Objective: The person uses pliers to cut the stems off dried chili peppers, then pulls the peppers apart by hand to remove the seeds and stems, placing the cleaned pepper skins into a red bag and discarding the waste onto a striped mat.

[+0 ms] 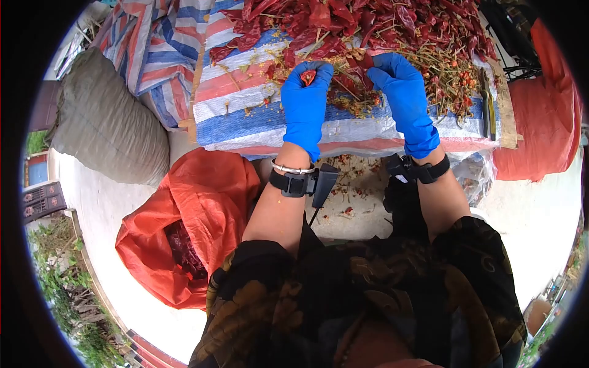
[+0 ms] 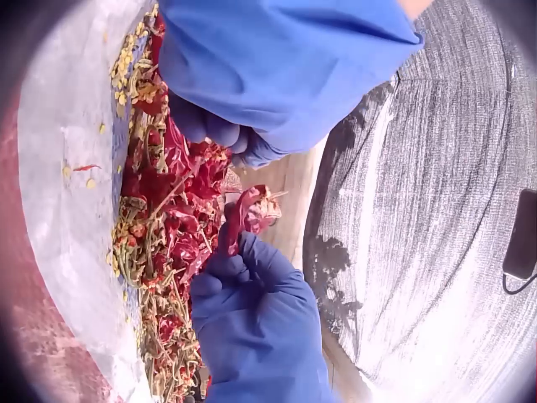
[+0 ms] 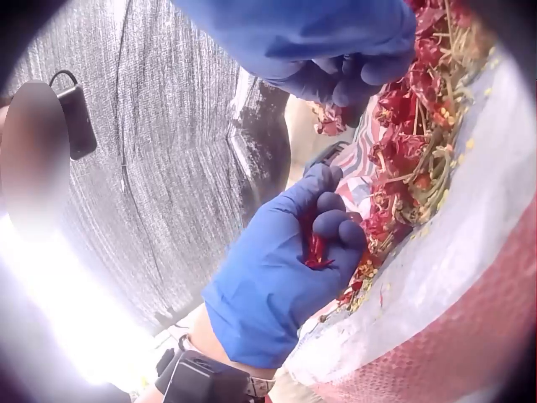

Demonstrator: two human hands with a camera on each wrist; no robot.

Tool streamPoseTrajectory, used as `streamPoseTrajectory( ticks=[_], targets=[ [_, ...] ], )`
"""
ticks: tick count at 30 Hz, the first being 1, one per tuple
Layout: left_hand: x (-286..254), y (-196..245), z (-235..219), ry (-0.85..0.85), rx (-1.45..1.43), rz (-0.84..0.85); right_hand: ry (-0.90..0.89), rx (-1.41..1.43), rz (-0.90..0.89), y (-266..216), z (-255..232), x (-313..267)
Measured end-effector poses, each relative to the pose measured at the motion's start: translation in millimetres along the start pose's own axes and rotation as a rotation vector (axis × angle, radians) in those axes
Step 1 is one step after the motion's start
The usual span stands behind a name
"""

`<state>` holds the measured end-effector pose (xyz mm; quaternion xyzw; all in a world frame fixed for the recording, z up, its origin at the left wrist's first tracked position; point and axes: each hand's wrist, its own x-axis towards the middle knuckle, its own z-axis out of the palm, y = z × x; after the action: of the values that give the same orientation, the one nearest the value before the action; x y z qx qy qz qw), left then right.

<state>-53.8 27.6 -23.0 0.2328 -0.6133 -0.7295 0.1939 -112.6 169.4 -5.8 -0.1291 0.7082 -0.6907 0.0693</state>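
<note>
My left hand (image 1: 307,104), in a blue glove, curls its fingers around a red piece of dried chili (image 1: 308,77). In the right wrist view that chili piece (image 3: 316,250) shows between the curled fingers and the palm. My right hand (image 1: 402,92), gloved too, pinches a wrinkled dried chili (image 2: 248,210) between thumb and fingers, its pale stem end pointing outward. Both hands hover side by side over the near edge of a heap of dried chilies (image 1: 319,24). Loose stems and yellow seeds (image 1: 451,80) lie around them.
A striped woven sheet (image 1: 245,126) covers the table. Scissors-like dark handles (image 1: 488,110) lie at its right edge. An open red sack (image 1: 202,190) with chilies stands left of my legs, a grey stuffed sack (image 1: 107,116) behind it, another red sack (image 1: 540,129) at right.
</note>
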Motion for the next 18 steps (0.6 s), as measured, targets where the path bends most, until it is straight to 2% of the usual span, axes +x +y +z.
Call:
streamPoseTrajectory(
  ticks=[1,2,3,4,6,7,9,10,12,14,15,16,17,18],
  targets=[
    [4,-2,-1,0.080,-0.016,0.051,0.001,0.000,0.003,-2,-1,0],
    [7,-4,-2,0.160,-0.031,0.103,-0.020,0.078,0.078,-7,-3,-1],
    [6,0,1,0.211,-0.055,0.241,-0.043,0.157,0.153,-10,-2,-2],
    [2,8,5,0.213,-0.052,0.241,-0.044,0.159,0.155,-11,0,-3],
    [-6,22,13,0.014,-0.203,0.251,-0.085,0.252,0.231,-11,5,-5],
    [-7,20,15,0.016,-0.198,0.250,-0.087,0.256,0.234,-10,5,-6],
    [-7,13,14,-0.161,-0.068,0.118,-0.223,0.190,0.205,-8,7,-6],
    [-4,9,13,-0.160,-0.066,0.119,-0.224,0.192,0.205,-10,5,-4],
    [3,3,12,-0.088,0.017,0.195,-0.236,-0.166,-0.065,-17,-3,3],
    [7,-3,8,-0.129,0.125,0.194,-0.207,-0.210,-0.083,-24,-4,8],
    [8,-1,8,-0.171,0.232,0.196,-0.170,-0.271,-0.180,-31,0,8],
    [6,0,9,-0.176,0.233,0.184,-0.137,-0.332,-0.270,-32,2,7],
    [3,2,9,-0.245,0.215,0.186,-0.135,-0.333,-0.257,-25,2,8],
    [2,5,9,-0.316,0.198,0.195,-0.157,-0.278,-0.340,-16,2,11]
  ],
)
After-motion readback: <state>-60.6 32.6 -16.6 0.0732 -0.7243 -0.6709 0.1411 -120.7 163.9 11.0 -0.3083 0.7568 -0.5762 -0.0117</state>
